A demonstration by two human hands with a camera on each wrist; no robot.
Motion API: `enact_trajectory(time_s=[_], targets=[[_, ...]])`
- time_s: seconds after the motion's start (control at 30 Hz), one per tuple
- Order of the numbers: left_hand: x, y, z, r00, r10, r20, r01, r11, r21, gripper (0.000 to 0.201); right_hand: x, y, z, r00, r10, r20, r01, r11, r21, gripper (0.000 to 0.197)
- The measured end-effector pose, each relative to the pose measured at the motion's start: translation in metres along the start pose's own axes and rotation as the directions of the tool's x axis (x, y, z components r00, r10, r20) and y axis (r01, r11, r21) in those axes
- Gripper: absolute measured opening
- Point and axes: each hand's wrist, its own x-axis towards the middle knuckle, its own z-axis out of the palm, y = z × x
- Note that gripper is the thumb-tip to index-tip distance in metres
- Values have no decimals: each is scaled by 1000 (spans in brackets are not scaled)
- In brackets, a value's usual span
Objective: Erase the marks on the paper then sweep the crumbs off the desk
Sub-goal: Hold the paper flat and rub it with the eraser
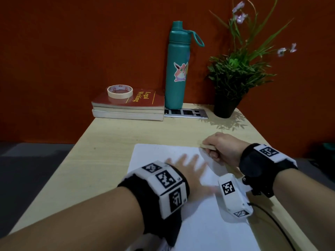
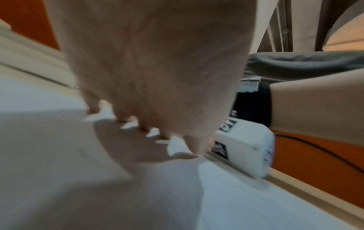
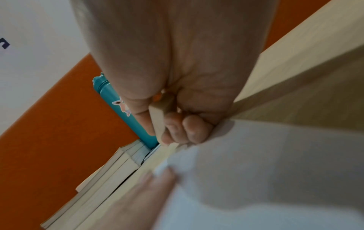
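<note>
A white sheet of paper [image 1: 159, 154] lies on the light wooden desk [image 1: 101, 160]. My left hand [image 1: 188, 169] lies flat on the paper with fingers spread; it is blurred in the head view. In the left wrist view the left hand [image 2: 153, 87] hovers low over the paper [image 2: 59, 186]. My right hand [image 1: 219, 145] sits at the paper's far right corner, its fingers curled round a beige eraser [image 1: 208, 146]. The right wrist view shows the eraser [image 3: 158, 118] pinched between thumb and fingers, beside the paper [image 3: 265, 171]. I can make out no marks or crumbs.
At the back of the desk stand two stacked books [image 1: 128, 107] with a tape roll [image 1: 119, 91] on top, a teal bottle [image 1: 176, 69] and a potted plant [image 1: 233, 75]. A black cable [image 1: 272, 218] runs along the desk's right edge.
</note>
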Motion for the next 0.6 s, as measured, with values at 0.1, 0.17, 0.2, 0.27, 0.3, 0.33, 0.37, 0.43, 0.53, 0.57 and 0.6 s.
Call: enact_trajectory(time_s=[0.1, 0.17, 0.2, 0.27, 0.3, 0.33, 0.37, 0.43, 0.53, 0.57, 0.6], targets=[[4, -10, -4, 959, -279, -51, 276, 960, -47, 92, -2, -2, 2, 1000, -14, -13, 13, 998, -57, 32], [-2, 0, -3, 996, -77, -48, 76, 997, -27, 81, -3, -4, 3, 1000, -26, -14, 24, 995, -101, 34], [-7, 2, 0, 1000, 12, -18, -13, 1000, -24, 76, -3, -4, 3, 999, -34, -14, 32, 992, -120, 35], [-13, -9, 0, 992, -122, -15, 120, 988, -101, 80, -4, -4, 3, 998, -54, -11, 52, 988, -146, 35], [-15, -24, -2, 960, -279, -33, 272, 952, -142, 88, -5, -4, 3, 998, -63, -7, 61, 986, -153, 35], [-20, -38, -6, 916, -401, -29, 392, 907, -156, 93, -7, -4, 4, 998, -67, -1, 65, 984, -165, 35], [-25, -50, -10, 899, -437, -28, 431, 893, -129, 96, -9, -6, 5, 998, -68, -3, 66, 981, -180, 34], [-33, -66, -13, 938, -345, -16, 343, 936, -72, 102, -13, -11, 6, 998, -55, -32, 49, 984, -174, 27], [-41, -70, -5, 968, -251, -7, 250, 966, -65, 114, -14, -30, 24, 996, -83, -16, 77, 974, -211, 17], [-40, -69, -3, 967, -253, -13, 251, 965, -70, 116, -12, -38, 35, 993, -109, 36, 115, 954, -279, 14], [-38, -69, -1, 966, -257, -14, 256, 964, -69, 117, -11, -46, 47, 985, -131, 109, 161, 924, -346, 13]])
